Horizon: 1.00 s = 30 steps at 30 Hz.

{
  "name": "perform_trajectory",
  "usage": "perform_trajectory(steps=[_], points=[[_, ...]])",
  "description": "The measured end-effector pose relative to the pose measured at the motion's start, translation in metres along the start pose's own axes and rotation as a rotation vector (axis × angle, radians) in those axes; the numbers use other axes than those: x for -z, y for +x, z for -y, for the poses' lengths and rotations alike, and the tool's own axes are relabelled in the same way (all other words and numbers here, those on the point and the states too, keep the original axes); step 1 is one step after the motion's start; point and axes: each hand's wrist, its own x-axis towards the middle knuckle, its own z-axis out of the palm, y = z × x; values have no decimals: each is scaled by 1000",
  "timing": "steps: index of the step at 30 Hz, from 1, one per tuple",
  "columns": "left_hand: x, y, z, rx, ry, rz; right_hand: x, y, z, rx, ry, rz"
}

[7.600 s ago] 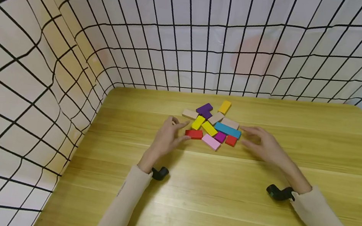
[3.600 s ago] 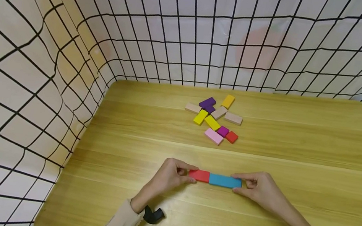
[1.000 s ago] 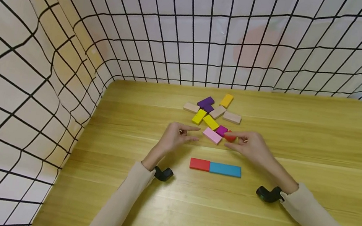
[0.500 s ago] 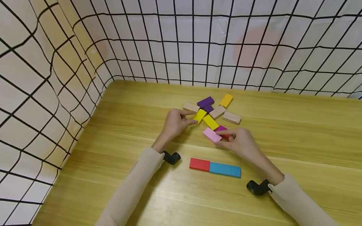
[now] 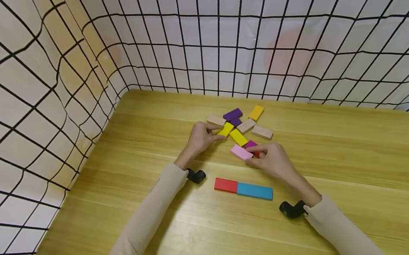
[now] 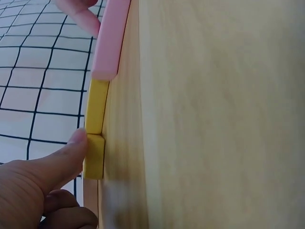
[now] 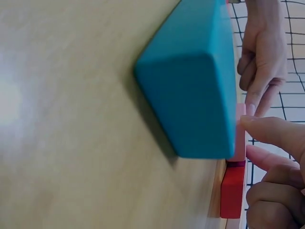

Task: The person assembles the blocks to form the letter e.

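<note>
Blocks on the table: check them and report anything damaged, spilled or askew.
Nothing stands out as damaged or spilled. The pink block in the right hand and the loose blocks behind it lie at mixed angles, but that looks like an unsorted cluster. In front, a red block and blue block lie neatly end to end.

A pink block (image 5: 241,152) is slanting, broad face up; a yellow block (image 5: 226,129) is lying obliquely beyond; a red block (image 5: 225,185) and longer blue block (image 5: 255,191) are adjoining end to end.
</note>
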Motion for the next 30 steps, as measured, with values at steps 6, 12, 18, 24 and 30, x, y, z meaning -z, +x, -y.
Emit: perform_trajectory(steps=[6,12,18,24,30], points=[[8,-1,3,-14,-23,55,6,-6,-1,-24,8,18],[18,-4,9,-6,-84,124,12,-15,-6,-28,13,31],[27,-9,11,0,-112,174,18,-27,-11,-89,33,22],[34,-25,7,-52,-109,226,26,-44,-18,-112,17,-2],[31,-57,-9,-133,-118,405,34,-58,-29,-123,-1,-43]])
